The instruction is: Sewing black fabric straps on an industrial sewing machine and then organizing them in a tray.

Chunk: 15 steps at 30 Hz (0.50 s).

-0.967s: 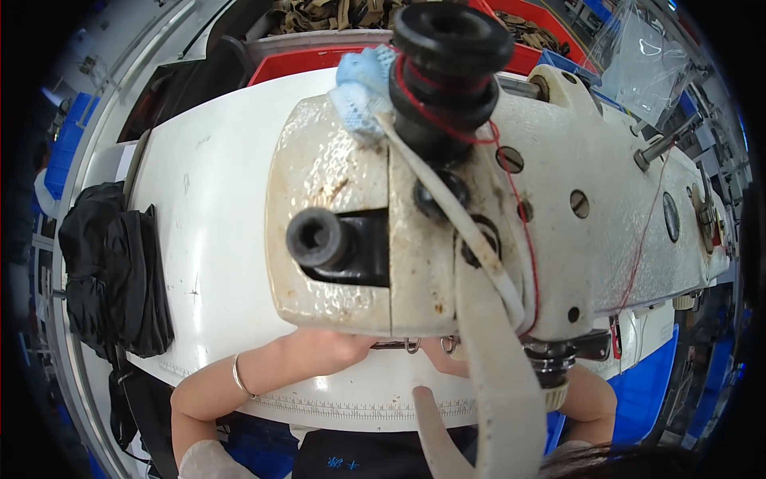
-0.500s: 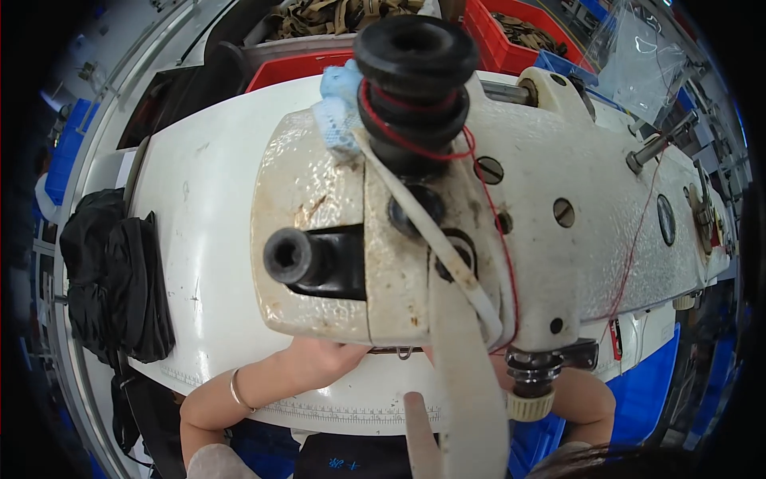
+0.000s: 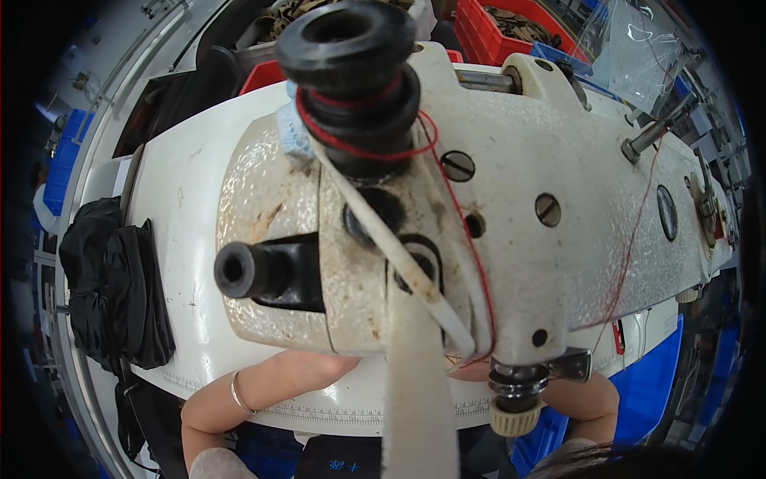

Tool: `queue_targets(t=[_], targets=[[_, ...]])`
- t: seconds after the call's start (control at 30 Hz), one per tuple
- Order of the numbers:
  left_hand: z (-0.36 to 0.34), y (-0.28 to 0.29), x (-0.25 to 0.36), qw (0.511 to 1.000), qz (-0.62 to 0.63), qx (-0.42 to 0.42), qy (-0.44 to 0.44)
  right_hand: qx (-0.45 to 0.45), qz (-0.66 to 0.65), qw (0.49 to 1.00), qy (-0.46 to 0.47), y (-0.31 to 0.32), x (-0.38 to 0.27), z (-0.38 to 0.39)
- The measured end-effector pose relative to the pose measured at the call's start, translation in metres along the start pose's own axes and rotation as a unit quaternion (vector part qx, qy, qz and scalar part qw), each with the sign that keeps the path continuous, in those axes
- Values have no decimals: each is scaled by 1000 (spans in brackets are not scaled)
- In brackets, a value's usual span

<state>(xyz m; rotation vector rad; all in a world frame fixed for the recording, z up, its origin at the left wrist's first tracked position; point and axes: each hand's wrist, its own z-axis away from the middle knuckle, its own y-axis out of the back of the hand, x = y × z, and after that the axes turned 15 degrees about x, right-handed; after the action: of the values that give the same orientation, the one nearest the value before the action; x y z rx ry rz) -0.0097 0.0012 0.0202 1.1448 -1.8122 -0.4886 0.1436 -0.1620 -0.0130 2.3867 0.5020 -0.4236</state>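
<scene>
A white sewing machine head [image 3: 511, 199] fills the middle of the view, with red thread [image 3: 471, 247] running over it and round a black knob [image 3: 359, 104]. My left hand [image 3: 319, 367] reaches in from the left, under the front of the machine head; its fingers are hidden. On that wrist is a silver bangle [image 3: 234, 391]. Of my right hand [image 3: 475, 370] only a sliver shows beside the thread tension dial [image 3: 515, 391], and the machine covers its fingers. Whatever either hand touches beneath the head is out of sight. An off-white strip [image 3: 419, 399] hangs down in front.
Folded black fabric [image 3: 120, 291] lies at the left end of the white table [image 3: 187, 239]. A ruler scale [image 3: 335, 417] runs along its near edge. Red bins [image 3: 511, 36] holding brown pieces stand behind, and a blue bin [image 3: 650, 391] at the right.
The machine head sits further left in the view, seemingly from a head shift. It now covers a little more of my left hand. A pale, round-ended strip near the ruler no longer shows.
</scene>
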Motion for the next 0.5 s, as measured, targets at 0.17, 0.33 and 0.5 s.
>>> queue_targets(t=[0.17, 0.33, 0.5], targets=[[-3, 2, 0, 1000, -10, -5, -5, -3, 5, 1000, 1, -2, 0, -1], [-12, -1, 2, 1000, -10, -6, -18, 8, 0, 999, -34, 4, -5, -4], [-4, 6, 3, 999, -33, -17, -12, 6, -22, 1000, -1, -8, 3, 0]])
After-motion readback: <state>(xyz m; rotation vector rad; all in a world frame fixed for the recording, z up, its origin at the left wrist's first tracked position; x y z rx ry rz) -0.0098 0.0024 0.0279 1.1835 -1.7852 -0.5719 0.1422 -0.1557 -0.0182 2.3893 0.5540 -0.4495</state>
